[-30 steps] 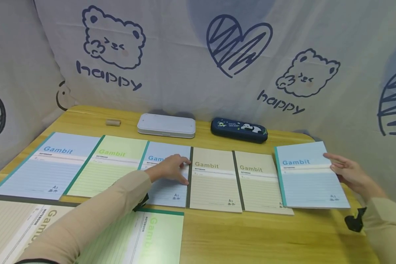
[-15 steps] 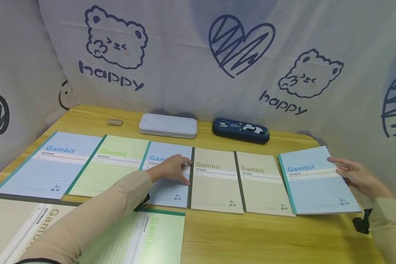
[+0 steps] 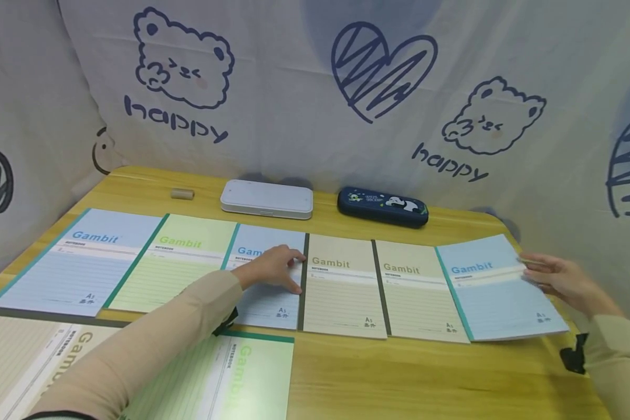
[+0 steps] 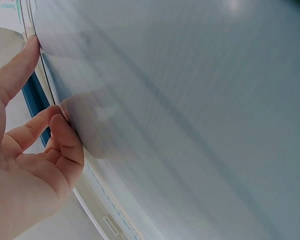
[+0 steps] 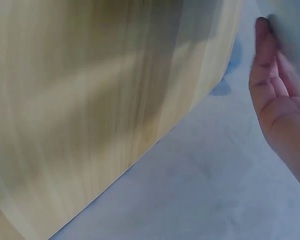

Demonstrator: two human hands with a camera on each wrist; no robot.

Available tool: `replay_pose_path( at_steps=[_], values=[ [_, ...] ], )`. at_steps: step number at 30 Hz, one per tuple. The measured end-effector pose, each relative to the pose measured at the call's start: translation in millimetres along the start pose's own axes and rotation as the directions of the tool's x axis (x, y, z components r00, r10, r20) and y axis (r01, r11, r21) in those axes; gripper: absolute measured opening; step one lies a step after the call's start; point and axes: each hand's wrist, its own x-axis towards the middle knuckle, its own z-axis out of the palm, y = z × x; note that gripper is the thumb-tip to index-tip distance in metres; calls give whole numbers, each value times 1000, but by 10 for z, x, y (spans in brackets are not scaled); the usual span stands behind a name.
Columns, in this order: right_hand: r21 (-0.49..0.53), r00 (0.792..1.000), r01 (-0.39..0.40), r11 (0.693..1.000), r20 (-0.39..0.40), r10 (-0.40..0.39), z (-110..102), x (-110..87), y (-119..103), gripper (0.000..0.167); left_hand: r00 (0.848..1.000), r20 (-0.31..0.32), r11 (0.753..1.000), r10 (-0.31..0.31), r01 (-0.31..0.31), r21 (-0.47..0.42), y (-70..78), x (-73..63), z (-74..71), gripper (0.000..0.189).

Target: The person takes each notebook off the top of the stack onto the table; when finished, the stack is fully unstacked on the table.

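In the head view, a row of "Gambit" notebooks crosses the table. At its right end a blue notebook point(image 3: 499, 297) with a teal spine is pinched at its right edge by my right hand point(image 3: 567, 280). That edge is lifted and the cover bends slightly; its spine lies along the right edge of a beige notebook point(image 3: 417, 297). My left hand point(image 3: 273, 268) lies over another blue notebook point(image 3: 262, 309), thumb and fingers spread, fingertips at the dark spine of a second beige notebook point(image 3: 341, 291). The right wrist view shows my right hand point(image 5: 277, 95) partly cut off at the frame's edge.
Further left in the row lie a green notebook point(image 3: 189, 233) and a blue notebook point(image 3: 110, 227). Nearer, a beige point(image 3: 16, 356) and a green notebook point(image 3: 262, 379) lie turned sideways. Behind stand a white case point(image 3: 266, 199), a navy panda case point(image 3: 382, 207) and a small tan cylinder point(image 3: 182, 193).
My right hand has lowered the right-end blue notebook and brought its spine up against the neighbouring beige one, sliding it slightly left most recently. My left hand has stayed in place.
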Motion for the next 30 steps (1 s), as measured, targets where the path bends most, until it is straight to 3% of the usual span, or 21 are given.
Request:
replay_pose_path(
  at_steps=[5,9,16,30],
  values=[
    [-167,992,-107,980,46,116,130,-86,-100,75,1000,0,1000,-4,4,3,3,3,-2,69],
    [-152,986,-139,979,71,151,172,-85,-63,77,1000,1,1000,-9,9,9,-1,8,0,69],
    [-119,986,-119,986,102,131,236,-65,42,74,1000,2,1000,-10,10,4,-5,9,1,70],
    [-148,979,-144,979,121,162,337,-49,90,73,1000,6,1000,-17,17,0,10,-3,-7,69]
  ],
)
